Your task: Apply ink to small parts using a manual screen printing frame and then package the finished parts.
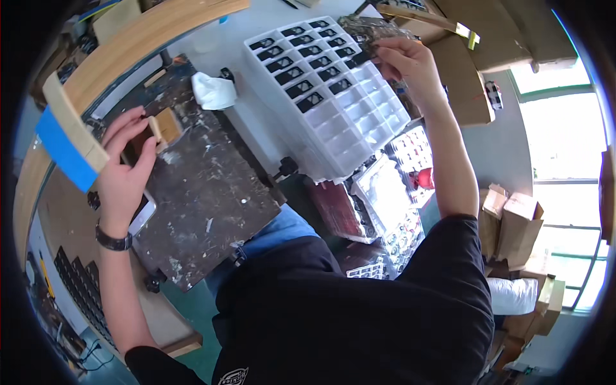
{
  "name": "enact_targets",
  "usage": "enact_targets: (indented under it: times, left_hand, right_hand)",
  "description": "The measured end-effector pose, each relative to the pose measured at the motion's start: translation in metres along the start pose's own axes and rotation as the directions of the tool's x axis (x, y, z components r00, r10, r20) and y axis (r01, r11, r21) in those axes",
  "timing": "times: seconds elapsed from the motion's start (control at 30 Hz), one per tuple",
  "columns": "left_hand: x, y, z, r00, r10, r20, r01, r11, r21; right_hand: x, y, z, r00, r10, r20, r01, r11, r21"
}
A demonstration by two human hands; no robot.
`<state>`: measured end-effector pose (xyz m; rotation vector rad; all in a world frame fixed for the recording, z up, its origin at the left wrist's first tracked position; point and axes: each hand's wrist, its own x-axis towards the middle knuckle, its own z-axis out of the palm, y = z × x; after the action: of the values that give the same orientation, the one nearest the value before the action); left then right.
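My left hand [123, 165] is at the left, fingers stretched and thumb apart, beside a small wooden block [168, 125] on a dark, paint-spotted work board [208, 192]. A brown surface shows between its thumb and fingers; I see no grip on it. At the upper right my right hand [410, 67] is closed in a pinch at the far right edge of a white compartment tray [340, 125]. At its fingertips is a small flat black piece [358, 59], partly over the tray. Similar black pieces [289, 75] lie in the tray's far compartments.
Crumpled white tissue [213, 91] lies beyond the board. A phone [142, 215] rests at its left edge, near a curved wooden rail [115, 64] and a blue-taped strip [67, 147]. More trays [410, 151] stand right of the stack. Cardboard boxes [513, 221] line the right side.
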<state>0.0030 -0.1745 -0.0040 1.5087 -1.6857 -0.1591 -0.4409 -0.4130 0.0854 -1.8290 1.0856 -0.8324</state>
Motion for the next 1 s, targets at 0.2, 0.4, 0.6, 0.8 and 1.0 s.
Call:
enact_targets:
  times: [0.2,0.4,0.6,0.8,1.0]
  left_hand:
    - [-0.007,0.017,-0.005,0.999,0.005,0.037,-0.005,1.000,-0.001]
    - [-0.043,0.026,-0.033,0.997,0.069,-0.027,-0.068,0.997,0.049]
    - [-0.086,0.007,-0.120,0.853,-0.286,-0.435,0.188,0.949,-0.254]
    - [-0.105,0.011,-0.128,0.820,-0.473,-0.322,0.100,0.674,-0.732]
    - [-0.143,0.036,-0.087,0.719,-0.659,-0.222,0.507,0.716,-0.480]
  right_hand:
    - [0.000,0.050,-0.040,0.974,0.182,-0.135,-0.188,0.982,-0.029]
    - [0.002,0.054,-0.022,0.983,0.068,-0.173,-0.131,0.915,-0.381]
    - [0.020,0.019,0.011,0.983,-0.131,-0.130,0.056,0.883,-0.466]
    - [0.045,-0.064,0.137,0.872,-0.455,0.180,0.485,0.852,-0.197]
    - [0.062,-0.137,0.233,0.884,-0.181,0.430,0.352,0.864,-0.361]
